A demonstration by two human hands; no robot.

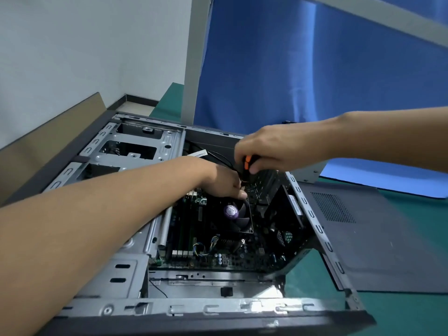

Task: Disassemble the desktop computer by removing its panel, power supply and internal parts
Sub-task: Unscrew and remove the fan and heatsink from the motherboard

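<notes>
The open desktop case [126, 270] lies on its side with the motherboard [218, 248] exposed. A black CPU cooler fan [238, 215] with a purple hub label sits mid-board. My left hand [223, 181] reaches into the case and rests at the fan's far edge, fingers bent down near some wires. My right hand [264, 149] grips an orange-and-black screwdriver [246, 163] pointing down into the case just past the fan; its tip is hidden. The removed grey side panel [378, 238] lies flat to the right of the case.
Drive bays [131, 146] fill the far left of the case. A green mat [400, 316] covers the table. A blue partition [303, 69] and a grey post [194, 57] stand behind. A brown board [48, 132] leans along the wall on the left.
</notes>
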